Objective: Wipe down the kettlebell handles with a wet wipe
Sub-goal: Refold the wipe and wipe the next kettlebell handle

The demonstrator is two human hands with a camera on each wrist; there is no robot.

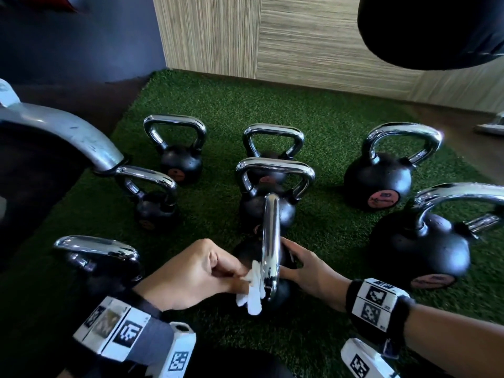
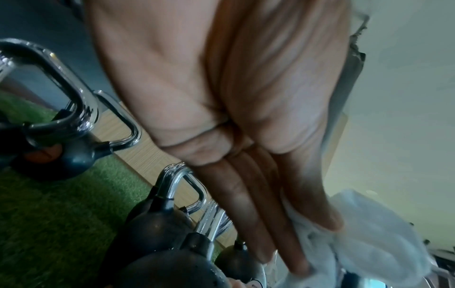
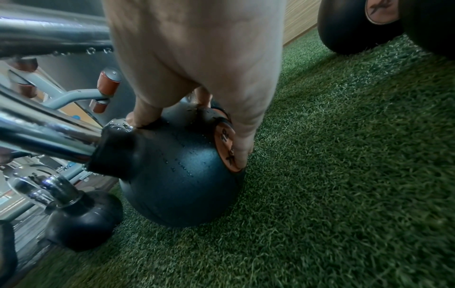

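A black kettlebell [image 1: 275, 294] stands on green turf, its chrome handle [image 1: 270, 241] edge-on to me. My left hand [image 1: 240, 279] pinches a white wet wipe [image 1: 253, 293] against the near lower part of that handle. In the left wrist view the left hand [image 2: 307, 243] has its thumb pressed on the crumpled wet wipe [image 2: 369, 233]. My right hand [image 1: 289, 257] grips the ball from the right. In the right wrist view the right hand [image 3: 194, 134] has its thumb at the handle base and its fingers on the orange label of the kettlebell [image 3: 177, 175].
Several other chrome-handled kettlebells stand around on the turf [image 1: 327, 132], the largest [image 1: 420, 255] close on the right and one [image 1: 98, 257] close on the left. A grey metal frame leg [image 1: 68, 132] curves in at the left. A black bag [image 1: 436, 28] hangs at the upper right.
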